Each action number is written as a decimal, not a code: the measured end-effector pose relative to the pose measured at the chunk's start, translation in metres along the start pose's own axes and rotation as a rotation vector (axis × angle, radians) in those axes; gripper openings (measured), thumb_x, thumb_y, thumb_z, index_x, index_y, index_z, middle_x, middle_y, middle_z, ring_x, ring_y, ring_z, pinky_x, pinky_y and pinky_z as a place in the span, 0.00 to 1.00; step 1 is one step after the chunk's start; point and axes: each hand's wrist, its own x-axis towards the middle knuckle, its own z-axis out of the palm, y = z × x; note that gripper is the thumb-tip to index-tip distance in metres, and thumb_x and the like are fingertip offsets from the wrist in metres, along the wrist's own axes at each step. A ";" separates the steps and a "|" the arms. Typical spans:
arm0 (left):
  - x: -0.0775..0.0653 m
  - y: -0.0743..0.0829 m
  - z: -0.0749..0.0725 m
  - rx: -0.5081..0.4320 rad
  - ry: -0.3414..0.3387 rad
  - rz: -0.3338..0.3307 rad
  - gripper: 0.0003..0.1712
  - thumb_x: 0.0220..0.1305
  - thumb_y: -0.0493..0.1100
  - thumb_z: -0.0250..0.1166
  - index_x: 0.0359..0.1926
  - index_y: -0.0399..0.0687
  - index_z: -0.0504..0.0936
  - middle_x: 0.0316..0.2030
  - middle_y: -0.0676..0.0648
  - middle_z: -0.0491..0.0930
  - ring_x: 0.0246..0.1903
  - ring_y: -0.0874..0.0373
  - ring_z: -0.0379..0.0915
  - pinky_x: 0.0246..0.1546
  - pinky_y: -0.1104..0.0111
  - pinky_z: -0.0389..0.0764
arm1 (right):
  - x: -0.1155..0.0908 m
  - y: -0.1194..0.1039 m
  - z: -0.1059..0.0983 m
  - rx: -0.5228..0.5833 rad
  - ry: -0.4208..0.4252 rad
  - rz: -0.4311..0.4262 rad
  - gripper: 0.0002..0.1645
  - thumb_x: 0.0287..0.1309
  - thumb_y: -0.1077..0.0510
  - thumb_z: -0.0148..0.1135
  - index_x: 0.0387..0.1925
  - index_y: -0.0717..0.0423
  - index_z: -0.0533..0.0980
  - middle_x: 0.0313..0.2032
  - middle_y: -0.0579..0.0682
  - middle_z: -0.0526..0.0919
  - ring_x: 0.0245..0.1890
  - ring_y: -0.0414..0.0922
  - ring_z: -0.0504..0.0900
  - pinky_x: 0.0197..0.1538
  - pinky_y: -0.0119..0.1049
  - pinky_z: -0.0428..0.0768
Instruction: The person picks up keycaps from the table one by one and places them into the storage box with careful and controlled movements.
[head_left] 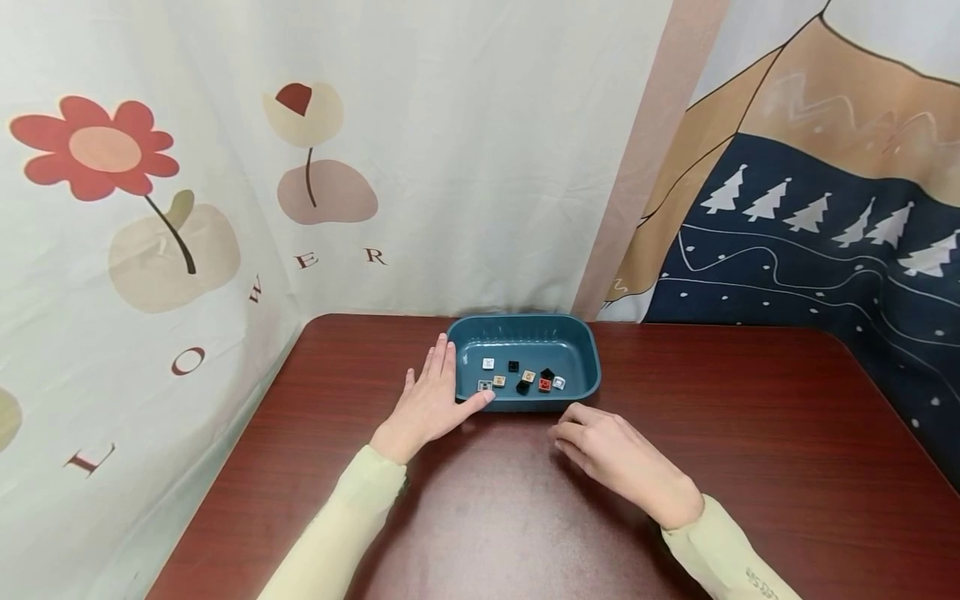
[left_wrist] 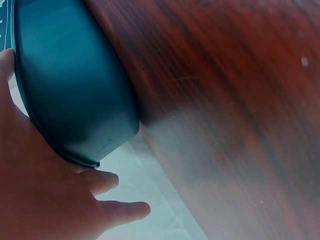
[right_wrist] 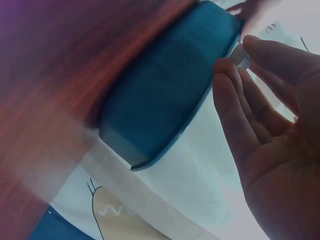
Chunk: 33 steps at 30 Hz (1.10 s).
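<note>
A teal tray [head_left: 525, 404] stands at the far side of the table, with several small keycaps in it: a white keycap [head_left: 488, 364], a red keycap [head_left: 544, 385], a black keycap [head_left: 513, 366] and others in tan and clear. My left hand [head_left: 429, 400] lies along the tray's left end, fingers straight, thumb over the front rim. Just in front of the tray's right corner is my right hand [head_left: 611, 454]. In the right wrist view its thumb and fingertips pinch a small pale keycap [right_wrist: 242, 56], mostly hidden by the fingers.
The tray stands on a dark red wooden table [head_left: 480, 517]. Behind it hangs a white curtain [head_left: 465, 167] printed with flowers and letters. A navy cloth [head_left: 810, 250] with white trees covers the right side.
</note>
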 end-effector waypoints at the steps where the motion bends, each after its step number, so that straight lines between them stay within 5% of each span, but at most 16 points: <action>1: 0.000 0.000 0.000 0.000 0.000 0.001 0.67 0.53 0.85 0.40 0.76 0.39 0.40 0.76 0.46 0.29 0.74 0.47 0.34 0.66 0.40 0.46 | 0.001 0.000 -0.001 0.007 0.019 -0.010 0.13 0.50 0.62 0.74 0.40 0.50 0.85 0.35 0.39 0.77 0.33 0.32 0.78 0.37 0.25 0.78; 8: 0.000 -0.001 0.001 0.006 0.008 0.010 0.67 0.53 0.85 0.40 0.76 0.39 0.40 0.76 0.46 0.30 0.74 0.48 0.33 0.65 0.39 0.46 | 0.012 0.004 -0.008 -0.023 0.138 -0.052 0.16 0.50 0.62 0.74 0.43 0.52 0.84 0.38 0.42 0.79 0.36 0.35 0.78 0.39 0.26 0.78; 22: -0.001 0.000 0.001 0.004 0.017 0.009 0.67 0.53 0.85 0.40 0.76 0.38 0.41 0.76 0.46 0.30 0.74 0.48 0.34 0.65 0.39 0.46 | 0.030 0.023 -0.009 -0.057 0.300 0.035 0.18 0.50 0.63 0.73 0.46 0.51 0.85 0.40 0.46 0.80 0.38 0.39 0.79 0.37 0.32 0.80; 33: -0.001 0.000 0.000 -0.007 0.018 0.011 0.66 0.54 0.84 0.42 0.76 0.39 0.40 0.76 0.46 0.30 0.74 0.48 0.33 0.65 0.39 0.46 | 0.044 0.037 -0.002 -0.067 0.233 0.184 0.14 0.53 0.62 0.71 0.44 0.55 0.84 0.38 0.48 0.83 0.37 0.41 0.81 0.39 0.36 0.81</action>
